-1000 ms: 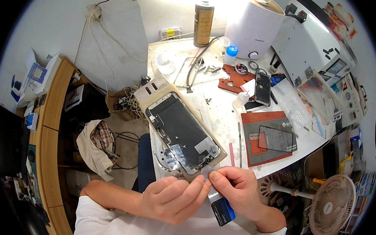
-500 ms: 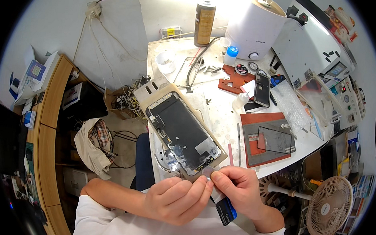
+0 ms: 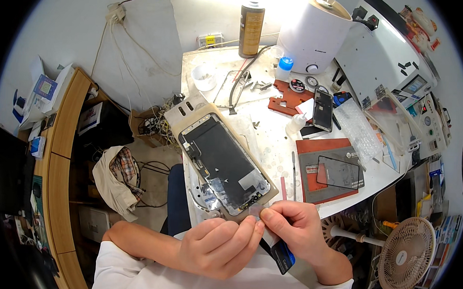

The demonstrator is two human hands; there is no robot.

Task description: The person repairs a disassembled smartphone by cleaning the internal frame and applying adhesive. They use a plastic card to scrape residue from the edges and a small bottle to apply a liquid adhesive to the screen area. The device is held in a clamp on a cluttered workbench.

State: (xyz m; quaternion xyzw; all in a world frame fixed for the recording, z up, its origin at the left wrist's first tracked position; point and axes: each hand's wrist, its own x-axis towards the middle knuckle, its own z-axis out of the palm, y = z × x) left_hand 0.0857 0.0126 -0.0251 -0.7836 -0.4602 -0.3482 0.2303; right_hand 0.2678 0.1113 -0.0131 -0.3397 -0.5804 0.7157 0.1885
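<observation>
Just below the near corner of an opened phone screen assembly on a beige mat, my two hands meet. My left hand has its fingers curled and pinched at a small translucent piece, too small to name surely. My right hand pinches the same piece with thumb and index finger. A black-and-blue card or packet hangs below the pinch, under my right hand; which fingers hold it is hidden.
The desk carries a spray can, white appliance, another phone, red and grey mats, bottles and small tools. Machines line the right; a fan stands lower right. A wooden cabinet is left.
Both hands have shifted slightly rightward, staying pinched together. The dangling black-and-blue card has moved right and its angle has changed a little.
</observation>
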